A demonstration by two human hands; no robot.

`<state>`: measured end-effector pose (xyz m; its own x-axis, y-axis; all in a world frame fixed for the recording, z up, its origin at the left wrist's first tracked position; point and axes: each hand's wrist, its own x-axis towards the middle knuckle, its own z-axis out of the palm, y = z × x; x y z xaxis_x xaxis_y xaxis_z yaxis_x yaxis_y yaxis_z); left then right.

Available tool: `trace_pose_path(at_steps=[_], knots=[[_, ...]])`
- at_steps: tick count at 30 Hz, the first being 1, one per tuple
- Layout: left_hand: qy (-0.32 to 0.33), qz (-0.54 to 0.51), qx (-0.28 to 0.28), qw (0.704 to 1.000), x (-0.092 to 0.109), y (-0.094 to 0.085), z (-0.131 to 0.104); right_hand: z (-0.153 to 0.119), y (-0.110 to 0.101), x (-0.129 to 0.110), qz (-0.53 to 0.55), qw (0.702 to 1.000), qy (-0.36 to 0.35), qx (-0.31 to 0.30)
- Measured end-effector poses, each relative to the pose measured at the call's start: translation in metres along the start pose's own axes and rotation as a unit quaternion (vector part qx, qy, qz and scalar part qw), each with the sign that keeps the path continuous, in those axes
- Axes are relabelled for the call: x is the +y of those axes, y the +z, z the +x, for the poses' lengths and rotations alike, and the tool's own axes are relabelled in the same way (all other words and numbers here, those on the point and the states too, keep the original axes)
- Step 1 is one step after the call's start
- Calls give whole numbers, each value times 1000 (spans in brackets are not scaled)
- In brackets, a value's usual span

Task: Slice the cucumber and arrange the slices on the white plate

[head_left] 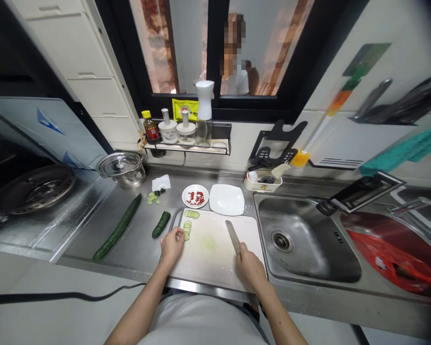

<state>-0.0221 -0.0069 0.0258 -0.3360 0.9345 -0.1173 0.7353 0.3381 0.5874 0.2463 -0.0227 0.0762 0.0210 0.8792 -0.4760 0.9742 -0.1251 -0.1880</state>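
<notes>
A white cutting board point(215, 258) lies on the steel counter. At its left edge my left hand point(172, 246) has its fingers closed together beside a short column of cucumber slices point(187, 227); whether a slice is between them is too small to tell. Another row of slices point(191, 214) lies at the board's top left corner. My right hand point(250, 264) is wrapped round the handle of a knife point(232, 235), its blade pointing away over the board's right part. Left of the board are a short cucumber piece point(161, 225) and a long cucumber point(118, 227).
Behind the board stand a plate of red pieces point(195, 196) and a white plate point(226, 199). A lidded steel pot point(122, 168) is at the back left, near cucumber scraps point(153, 197). The sink point(301, 244) adjoins the board's right. A shelf point(201, 147) holds bottles.
</notes>
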Motion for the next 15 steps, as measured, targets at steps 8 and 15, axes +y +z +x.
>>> trace_pose_path(at_steps=[8,15], knots=[[-6,117,-3,993,5,1,2,3,3,1,-17,1000,-7,-2],[41,93,-11,995,34,1,27,1,-2,-2,-18,1000,-9,-12]])
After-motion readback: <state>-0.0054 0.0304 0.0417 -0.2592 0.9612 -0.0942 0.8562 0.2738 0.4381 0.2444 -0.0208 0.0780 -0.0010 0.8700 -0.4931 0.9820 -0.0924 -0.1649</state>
